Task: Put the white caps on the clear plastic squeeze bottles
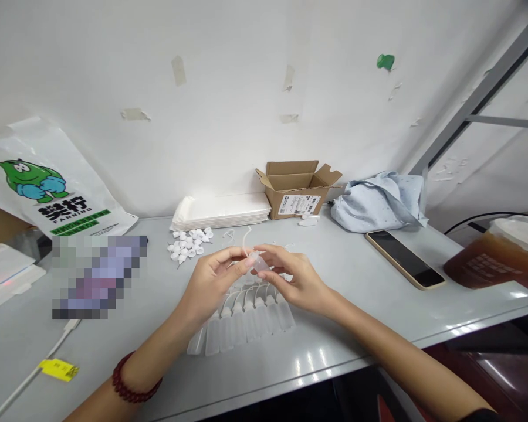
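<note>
- the left hand (220, 274) and the right hand (300, 278) meet at the centre of the frame, both with bent fingers.
- between their fingertips they grip one small translucent bottle (261, 263), tilted; the left fingers are at the end by a thin pale tube (247, 235), the right ones around the body.
- just below the hands, in the lower centre, a row of similar bottles (247, 323) lies side by side on the grey table (347, 258), their thin tubes curving up toward the hands.
- a loose heap of white caps (190, 242) sits left of centre, near the left hand.
- behind the heap, a stack of flat white packets (224, 211) lies against the wall; right of it stands an open cardboard box (298, 199).
- a light blue cloth bag (374, 202) slumps right of the box, with a dark-screened phone (405, 259) below it and a cup of brown drink (497, 258) at the right edge.
- a printed white bag (53, 181) is at the upper left; below it, a pixelated patch hides something.
- a dark red bracelet (122, 381) circles the left wrist.
</note>
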### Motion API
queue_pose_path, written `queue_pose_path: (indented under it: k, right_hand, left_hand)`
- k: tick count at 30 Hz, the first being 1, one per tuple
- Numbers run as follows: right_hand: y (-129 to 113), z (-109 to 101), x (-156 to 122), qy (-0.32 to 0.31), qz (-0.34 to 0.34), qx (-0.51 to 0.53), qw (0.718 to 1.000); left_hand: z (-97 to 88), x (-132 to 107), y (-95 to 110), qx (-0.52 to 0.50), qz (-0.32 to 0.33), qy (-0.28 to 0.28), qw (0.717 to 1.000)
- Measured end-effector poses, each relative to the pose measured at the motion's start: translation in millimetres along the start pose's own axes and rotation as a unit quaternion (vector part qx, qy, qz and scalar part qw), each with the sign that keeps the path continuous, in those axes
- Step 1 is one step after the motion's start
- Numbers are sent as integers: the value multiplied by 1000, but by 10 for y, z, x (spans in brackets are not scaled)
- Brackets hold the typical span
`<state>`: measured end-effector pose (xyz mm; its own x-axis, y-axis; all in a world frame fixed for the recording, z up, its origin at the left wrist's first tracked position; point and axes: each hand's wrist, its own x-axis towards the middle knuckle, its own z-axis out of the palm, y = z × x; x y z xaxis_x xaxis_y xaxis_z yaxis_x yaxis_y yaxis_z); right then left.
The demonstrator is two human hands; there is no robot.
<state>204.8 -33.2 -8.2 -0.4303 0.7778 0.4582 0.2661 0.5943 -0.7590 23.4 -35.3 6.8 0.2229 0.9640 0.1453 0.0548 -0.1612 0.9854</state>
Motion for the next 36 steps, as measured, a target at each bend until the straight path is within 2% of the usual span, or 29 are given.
queue_pose_path:
  k: [3,6,7,9,11,13,15,17,20,26,31,34,36]
  right_hand:
    - [-16,3,6,-2,-5,32,999]
    - [-8,21,12,1,22,52,998]
    - [-2,28,15,3,38,57,998]
    - [12,40,20,14,79,73,994]
    - [17,45,29,27,129,103,986]
    - [7,39,41,39,173,148,973]
    - [-19,26,56,48,204,196,958]
    - [-51,9,73,50,222,243,943]
    - [-86,-24,98,29,242,294,924]
    - [-61,-166,142,-86,272,310,907]
    - [-8,-476,159,-215,293,208,908]
    - [9,-693,168,-323,303,132,887]
    - [26,-786,176,-391,313,96,860]
  left_hand:
    - [-19,13,3,17,-2,-38,999]
    - [-23,20,-3,62,10,-53,997]
    - [-20,18,-10,83,20,-44,995]
    - [-6,4,-33,143,49,7,989]
    - [15,-20,-58,225,101,82,966]
    - [36,-44,-77,300,188,131,926]
    - [55,-62,-88,348,286,116,885]
    - [73,-70,-96,373,352,69,856]
    - [99,-70,-118,396,378,18,837]
    - [136,-78,-152,409,385,-1,827]
    - [249,-133,-138,404,376,-64,831]
    - [362,-180,-136,379,341,-115,852]
    - [431,-211,-141,362,311,-142,867]
